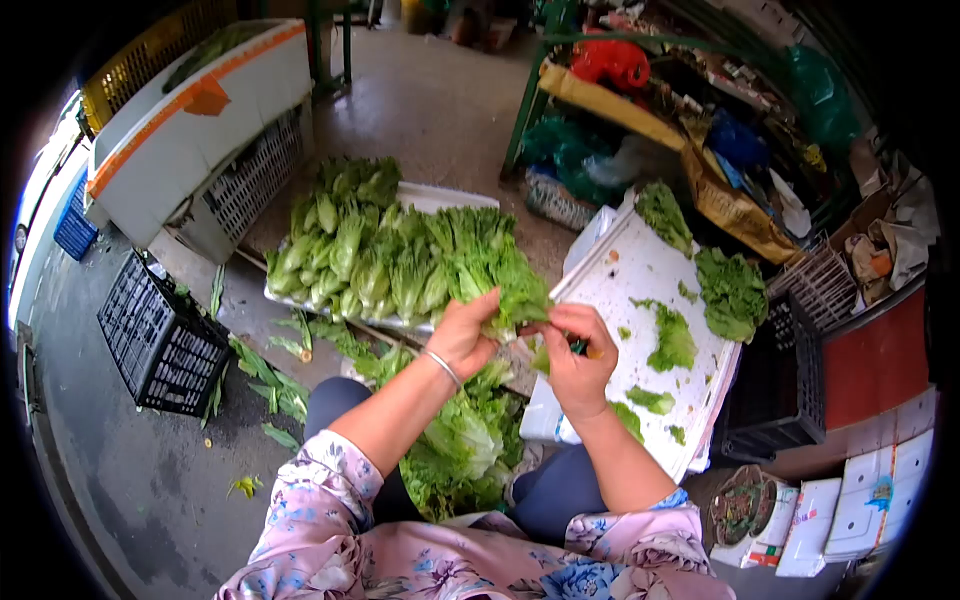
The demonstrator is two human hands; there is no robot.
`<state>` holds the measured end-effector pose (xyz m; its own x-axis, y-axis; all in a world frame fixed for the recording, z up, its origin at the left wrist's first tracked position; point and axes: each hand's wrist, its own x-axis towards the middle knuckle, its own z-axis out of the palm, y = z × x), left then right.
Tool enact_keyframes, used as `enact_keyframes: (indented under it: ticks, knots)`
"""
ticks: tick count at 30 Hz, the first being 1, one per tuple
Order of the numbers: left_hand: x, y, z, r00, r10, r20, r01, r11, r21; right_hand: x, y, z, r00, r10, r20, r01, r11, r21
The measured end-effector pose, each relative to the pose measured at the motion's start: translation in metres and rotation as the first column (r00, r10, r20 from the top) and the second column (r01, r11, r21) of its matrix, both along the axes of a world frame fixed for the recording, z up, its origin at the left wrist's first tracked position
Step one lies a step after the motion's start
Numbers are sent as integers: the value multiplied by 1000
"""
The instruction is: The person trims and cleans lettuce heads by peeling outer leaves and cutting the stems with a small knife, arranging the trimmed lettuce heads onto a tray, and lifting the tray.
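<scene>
My left hand [468, 335], with a bangle at its wrist, is closed around a head of green lettuce [518, 288] held above my lap. Against the base of that lettuce, the fingers of my right hand [580, 360] are pinched on a leaf. A small dark green object shows in the right palm; its kind is not clear. Just beyond my hands, trimmed lettuce heads [350, 250] lie stacked in rows on a white tray [440, 195]. Between my knees is a heap of loose lettuce leaves [455, 440].
A white foam board [625, 290] at right carries loose leaves and a leafy lettuce [730, 292]. Black crates stand left [165, 340] and right [775, 390]. A white bin [200, 130] is at upper left, a cluttered shelf [620, 105] at upper right. Leaf scraps [270, 385] litter the floor.
</scene>
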<state>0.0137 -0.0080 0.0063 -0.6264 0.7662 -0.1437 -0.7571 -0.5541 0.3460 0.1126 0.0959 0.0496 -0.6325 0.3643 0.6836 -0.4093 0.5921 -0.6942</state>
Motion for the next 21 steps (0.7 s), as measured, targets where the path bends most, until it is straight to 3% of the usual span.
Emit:
enact_keyframes:
  ticks: [9,11,12,15,21]
  knots:
    - [-10,3,-1,993,-64,104,63,998,7,3,-3,8,998,-31,48,19,973,230]
    - [-17,3,-9,990,-104,99,103,994,22,4,-3,10,998,52,-19,-42,933,358]
    - [-20,0,-7,976,-128,178,120,991,56,5,-3,10,993,110,-45,-81,906,415]
    - [-23,-7,-1,991,-69,113,59,995,84,8,-7,8,976,217,26,-205,869,449]
    - [-28,-17,7,995,-30,98,26,999,48,15,-12,9,959,263,104,-278,804,526]
